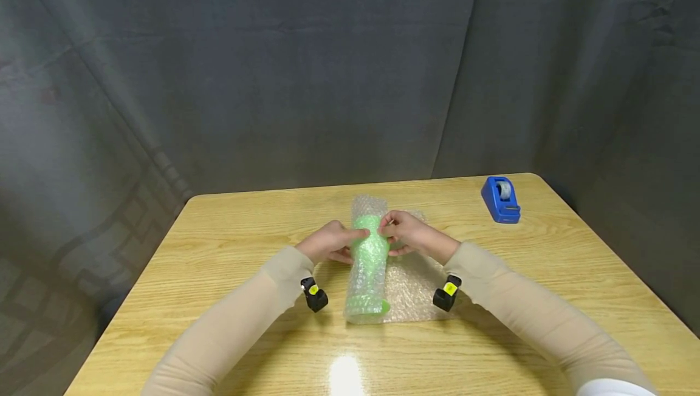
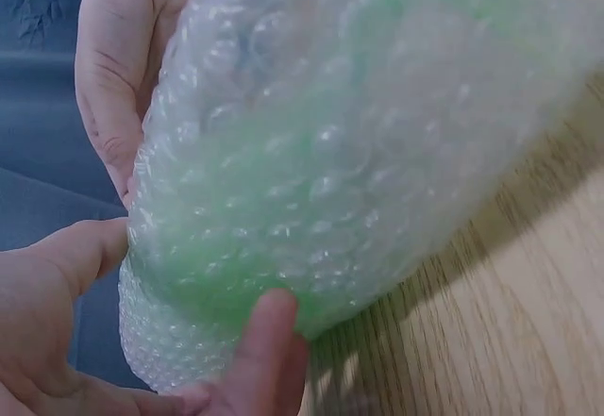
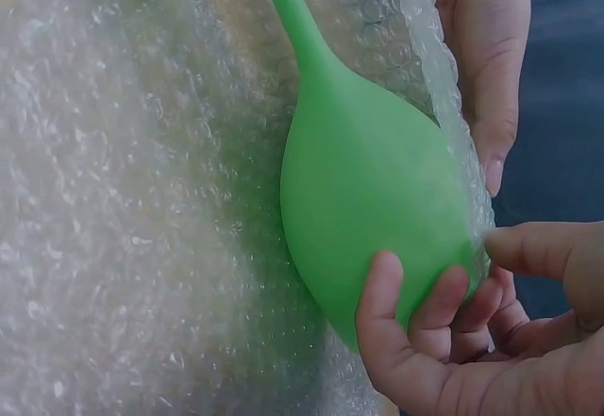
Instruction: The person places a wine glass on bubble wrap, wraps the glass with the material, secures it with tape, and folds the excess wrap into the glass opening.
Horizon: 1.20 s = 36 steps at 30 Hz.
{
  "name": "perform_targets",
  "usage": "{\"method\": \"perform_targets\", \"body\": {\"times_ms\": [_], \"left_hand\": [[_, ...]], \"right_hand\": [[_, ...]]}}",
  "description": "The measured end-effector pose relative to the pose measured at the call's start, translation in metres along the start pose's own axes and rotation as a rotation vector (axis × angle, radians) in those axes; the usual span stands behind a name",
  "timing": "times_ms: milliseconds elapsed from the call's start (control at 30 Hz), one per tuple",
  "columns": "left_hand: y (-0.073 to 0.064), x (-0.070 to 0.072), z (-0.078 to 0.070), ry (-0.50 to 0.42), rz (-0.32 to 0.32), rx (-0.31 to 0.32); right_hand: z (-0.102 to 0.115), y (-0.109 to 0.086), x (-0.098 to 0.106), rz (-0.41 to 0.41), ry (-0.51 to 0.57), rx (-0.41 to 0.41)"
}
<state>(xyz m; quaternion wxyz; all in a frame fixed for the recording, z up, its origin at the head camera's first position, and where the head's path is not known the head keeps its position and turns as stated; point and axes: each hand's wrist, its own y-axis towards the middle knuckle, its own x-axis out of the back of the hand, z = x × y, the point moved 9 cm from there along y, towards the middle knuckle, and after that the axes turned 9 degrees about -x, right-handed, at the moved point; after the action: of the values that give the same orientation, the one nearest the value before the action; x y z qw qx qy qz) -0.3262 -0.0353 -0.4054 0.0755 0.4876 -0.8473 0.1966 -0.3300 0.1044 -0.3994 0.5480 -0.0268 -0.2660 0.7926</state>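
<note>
A green wine glass (image 3: pixel 373 171) lies on its side, its bowl away from me and its foot toward me. Bubble wrap (image 1: pixel 367 280) covers its left side and top; its right side shows bare in the right wrist view. My left hand (image 1: pixel 333 241) holds the wrapped bowl from the left, thumb on top and fingers (image 2: pixel 269 350) low against the wrap. From the right, my right hand (image 1: pixel 410 233) pinches the edge of the wrap at the bowl's rim, with fingertips (image 3: pixel 385 274) against the green bowl.
More bubble wrap spreads flat on the wooden table (image 1: pixel 240 244) to the right of the glass. A blue tape dispenser (image 1: pixel 500 201) with a roll of tape stands at the back right. Dark grey curtains (image 1: pixel 306 80) hang behind the table.
</note>
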Motion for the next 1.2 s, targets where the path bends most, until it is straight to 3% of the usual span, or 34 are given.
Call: {"method": "perform_targets", "body": {"times_ms": [300, 733, 1200], "left_hand": [[0.002, -0.002, 0.006, -0.013, -0.021, 0.039], [0.004, -0.006, 0.006, -0.048, 0.005, 0.014], [0.001, 0.002, -0.005, 0.066, -0.047, -0.035]], "right_hand": [[-0.001, 0.0, 0.001, -0.017, -0.001, -0.008], [-0.006, 0.002, 0.001, -0.025, 0.008, -0.014], [-0.008, 0.004, -0.003, -0.042, 0.085, 0.028]]}}
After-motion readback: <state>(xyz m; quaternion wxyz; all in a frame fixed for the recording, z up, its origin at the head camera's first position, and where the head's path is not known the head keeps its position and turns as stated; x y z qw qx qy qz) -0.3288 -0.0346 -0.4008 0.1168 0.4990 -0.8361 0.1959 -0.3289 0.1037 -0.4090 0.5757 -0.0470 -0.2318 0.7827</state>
